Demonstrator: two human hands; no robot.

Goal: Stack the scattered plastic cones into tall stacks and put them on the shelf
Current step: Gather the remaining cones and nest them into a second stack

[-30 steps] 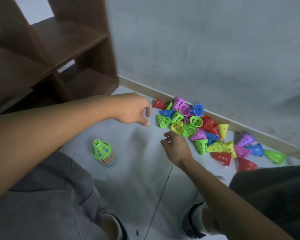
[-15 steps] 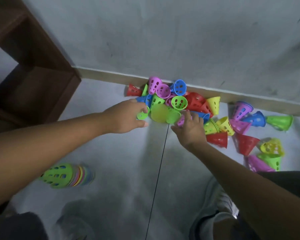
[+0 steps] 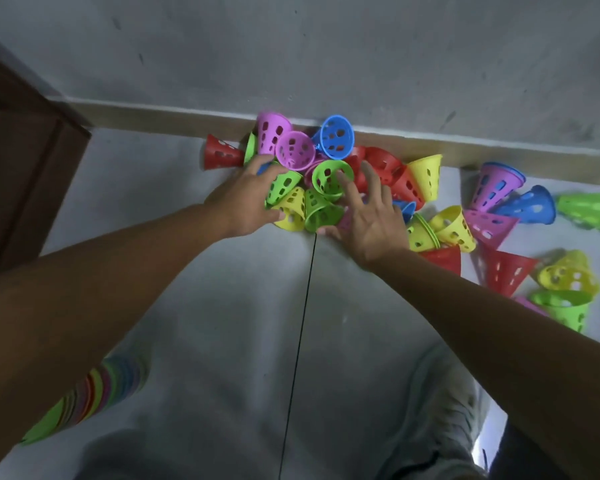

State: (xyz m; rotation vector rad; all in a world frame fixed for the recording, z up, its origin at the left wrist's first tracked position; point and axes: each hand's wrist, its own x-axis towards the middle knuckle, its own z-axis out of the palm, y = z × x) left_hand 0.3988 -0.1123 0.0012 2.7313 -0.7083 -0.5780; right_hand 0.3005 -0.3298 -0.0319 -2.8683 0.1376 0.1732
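Several perforated plastic cones in red, purple, blue, green and yellow lie in a pile (image 3: 329, 174) on the grey floor against the baseboard. My left hand (image 3: 246, 199) reaches into the pile's left side, fingers and thumb curled round a green cone (image 3: 283, 187). Beside it, my right hand (image 3: 371, 216) lies on the pile with fingers spread and straight, its index finger touching another green cone (image 3: 331, 176). A multicoloured cone stack (image 3: 97, 393) lies at lower left, partly hidden by my left forearm. The brown shelf (image 3: 25, 168) shows at the left edge.
More loose cones spread to the right: a purple-and-blue pair (image 3: 496, 188), a blue one (image 3: 530, 206), a green one (image 3: 589, 209), a red one (image 3: 506, 271). The grey wall (image 3: 326, 57) closes off the back. My shoe (image 3: 440, 410) is at lower right.
The view has tilted down and closer to the pile. Both hands have pushed further into the cones, and the right hand's fingers have spread out over them.
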